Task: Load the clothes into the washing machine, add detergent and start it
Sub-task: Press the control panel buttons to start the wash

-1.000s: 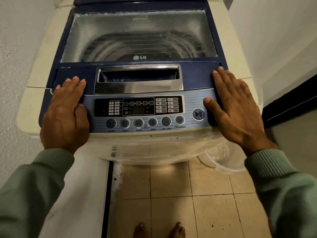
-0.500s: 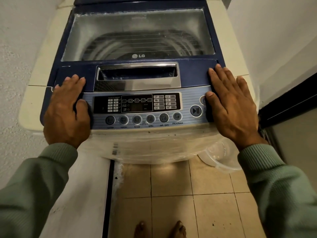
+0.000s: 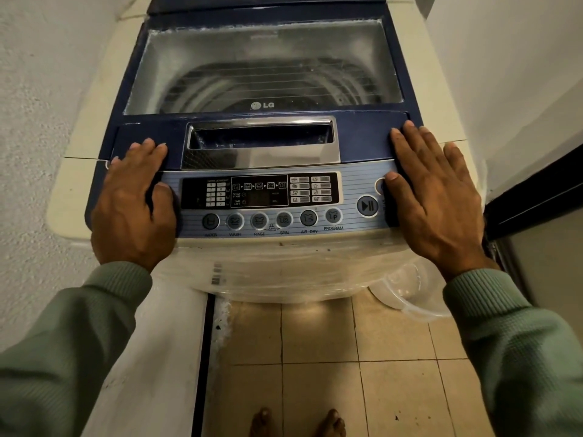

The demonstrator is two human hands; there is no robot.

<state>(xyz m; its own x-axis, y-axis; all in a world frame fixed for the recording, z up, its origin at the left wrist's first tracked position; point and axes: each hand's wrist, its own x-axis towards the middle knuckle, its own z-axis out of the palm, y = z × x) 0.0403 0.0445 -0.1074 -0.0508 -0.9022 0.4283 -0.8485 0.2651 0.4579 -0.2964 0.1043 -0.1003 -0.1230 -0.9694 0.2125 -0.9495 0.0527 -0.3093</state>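
Head view: both hands lie flat on the front of an LG top-load washing machine (image 3: 79,127), whose lid is shut.

The left hand (image 3: 135,209) and right hand (image 3: 435,200) rest palm-down with fingers straight at the 9 and 3 o'clock ends of the control panel (image 3: 262,192), and neither grasps anything. The glass lid (image 3: 262,55) lies at 12 o'clock from both. Its recessed lid handle (image 3: 262,137) sits between the hands with its long axis running 9 to 3, at about 2 o'clock from the left fingertips and 9 o'clock from the right. The left hand looks slightly nearer, so I judge it the likelier one to lift. The start/pause button (image 3: 367,205) sits just beside the right thumb, at its 7 o'clock. No clothes or detergent are in view. Through the glass only the ribbed drum (image 3: 268,86) shows, and I cannot tell whether it is loaded.
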